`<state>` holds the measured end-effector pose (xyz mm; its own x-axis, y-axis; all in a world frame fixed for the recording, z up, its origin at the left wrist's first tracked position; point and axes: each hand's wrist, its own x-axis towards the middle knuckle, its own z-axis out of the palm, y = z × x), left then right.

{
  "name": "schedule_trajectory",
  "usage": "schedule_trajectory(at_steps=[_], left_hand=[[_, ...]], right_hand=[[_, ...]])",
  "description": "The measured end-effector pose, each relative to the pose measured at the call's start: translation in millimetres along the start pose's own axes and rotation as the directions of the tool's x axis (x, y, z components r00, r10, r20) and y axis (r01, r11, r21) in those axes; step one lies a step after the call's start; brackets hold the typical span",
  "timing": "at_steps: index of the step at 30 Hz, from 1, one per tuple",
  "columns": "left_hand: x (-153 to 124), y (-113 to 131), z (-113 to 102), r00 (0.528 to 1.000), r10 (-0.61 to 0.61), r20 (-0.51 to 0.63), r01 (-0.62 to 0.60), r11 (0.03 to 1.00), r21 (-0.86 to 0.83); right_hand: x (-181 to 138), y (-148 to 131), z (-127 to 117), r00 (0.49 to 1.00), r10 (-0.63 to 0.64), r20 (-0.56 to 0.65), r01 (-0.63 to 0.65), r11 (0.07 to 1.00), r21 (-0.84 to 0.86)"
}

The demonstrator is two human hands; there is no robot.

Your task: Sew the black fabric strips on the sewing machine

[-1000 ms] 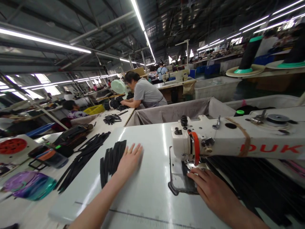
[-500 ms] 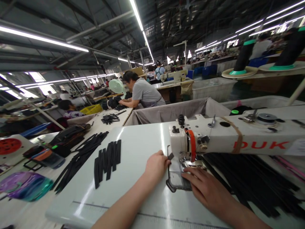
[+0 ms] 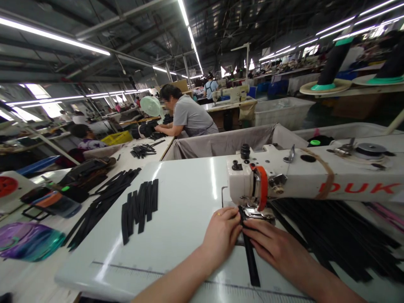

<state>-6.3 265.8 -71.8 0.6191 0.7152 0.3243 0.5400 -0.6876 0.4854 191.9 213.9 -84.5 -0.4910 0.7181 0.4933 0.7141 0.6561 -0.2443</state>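
A black strap (image 3: pixel 251 259) lies lengthwise on the white machine table (image 3: pixel 186 198), its far end under the presser foot of the white sewing machine (image 3: pixel 284 181). My left hand (image 3: pixel 222 233) pinches the strap's left side just before the foot. My right hand (image 3: pixel 273 248) presses fingers on the strap from the right. A row of short black strips (image 3: pixel 139 208) lies on the table to the left of my hands.
More long black strips (image 3: pixel 101 206) lie piled further left, beside a dark bag (image 3: pixel 83 176) and plastic items (image 3: pixel 28 240). A heap of black straps (image 3: pixel 334 235) sits right of the machine. A grey fabric bin (image 3: pixel 227 145) stands behind. A seated person (image 3: pixel 186 115) works at the adjacent table.
My left hand left the short strips, moved right to the machine and now holds a black strap with my right hand at the presser foot.
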Motion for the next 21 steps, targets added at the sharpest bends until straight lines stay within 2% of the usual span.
schedule_trajectory(at_steps=[8,11,15,21], left_hand=[[4,6,8,0.999,-0.038,-0.027,0.04,0.994,0.1],[10,6,6,0.998,-0.038,0.049,0.03,0.989,0.145],[18,8,0,0.987,-0.064,0.145,0.033,0.977,0.21],[13,9,2,0.997,-0.054,0.058,0.047,0.991,0.122]], right_hand=[[5,-3,-5,1.0,-0.028,-0.006,0.027,0.996,-0.081],[5,-3,-5,0.997,-0.072,-0.003,0.071,0.992,-0.105],[6,-2,-5,0.998,-0.06,-0.012,0.058,0.993,-0.101],[9,-6,-10,0.999,-0.037,0.016,0.039,0.996,-0.082]])
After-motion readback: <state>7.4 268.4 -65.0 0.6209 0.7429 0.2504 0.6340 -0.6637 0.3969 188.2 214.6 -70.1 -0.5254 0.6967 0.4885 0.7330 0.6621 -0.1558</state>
